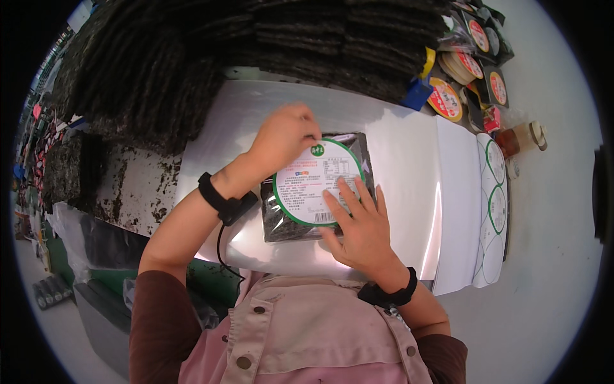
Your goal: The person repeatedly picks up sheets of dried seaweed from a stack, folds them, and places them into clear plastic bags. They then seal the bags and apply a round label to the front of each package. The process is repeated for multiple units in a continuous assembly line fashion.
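Observation:
A clear plastic packet of dark seaweed sheets (283,231) lies flat on the shiny metal worktop before me. On its top is a round white label with a green rim (300,192), which bears printed writing. The fingertips of my left hand (288,132) are pinched together at the label's upper edge; whether they grip the edge is hard to see. My right hand (360,225) lies with spread fingers over the label's lower right part and the packet's edge. Both wrists wear black straps.
Tall stacks of dark seaweed sheets (307,33) line the far side and the left. At right are white sheets with green-rimmed round labels (496,206), a blue tape dispenser (416,93), rolls of red and white round labels (446,100) and a bottle of brownish liquid (520,139).

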`<action>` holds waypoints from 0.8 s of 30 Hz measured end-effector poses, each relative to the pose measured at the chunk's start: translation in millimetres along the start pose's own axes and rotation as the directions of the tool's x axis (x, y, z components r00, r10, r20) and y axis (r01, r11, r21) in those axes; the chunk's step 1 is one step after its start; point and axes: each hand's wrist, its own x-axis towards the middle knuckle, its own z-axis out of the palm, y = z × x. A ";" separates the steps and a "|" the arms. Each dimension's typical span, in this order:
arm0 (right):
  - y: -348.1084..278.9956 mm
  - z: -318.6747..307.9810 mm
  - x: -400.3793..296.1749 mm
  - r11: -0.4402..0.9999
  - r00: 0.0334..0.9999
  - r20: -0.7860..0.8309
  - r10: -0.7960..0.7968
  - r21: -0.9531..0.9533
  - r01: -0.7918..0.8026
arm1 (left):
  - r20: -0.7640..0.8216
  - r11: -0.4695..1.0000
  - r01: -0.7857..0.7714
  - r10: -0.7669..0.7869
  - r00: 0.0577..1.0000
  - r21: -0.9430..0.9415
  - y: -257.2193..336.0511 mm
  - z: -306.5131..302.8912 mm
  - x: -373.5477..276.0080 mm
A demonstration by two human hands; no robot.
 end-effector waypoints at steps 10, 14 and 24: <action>36.0 15.5 -30.6 0.846 0.882 0.025 -0.471 0.295 0.443 | 0.025 0.949 0.037 -0.048 0.999 0.314 -13.0 8.0 -46.7; 71.2 8.1 -39.6 0.934 0.986 -0.076 0.151 0.339 -0.117 | 0.138 0.790 0.593 -0.577 0.805 -0.155 -22.9 -6.3 -54.2; 52.5 -4.7 12.7 0.295 0.754 -0.107 0.648 0.948 -0.119 | -0.385 0.769 0.072 -0.396 0.834 -0.635 28.0 -8.1 -46.3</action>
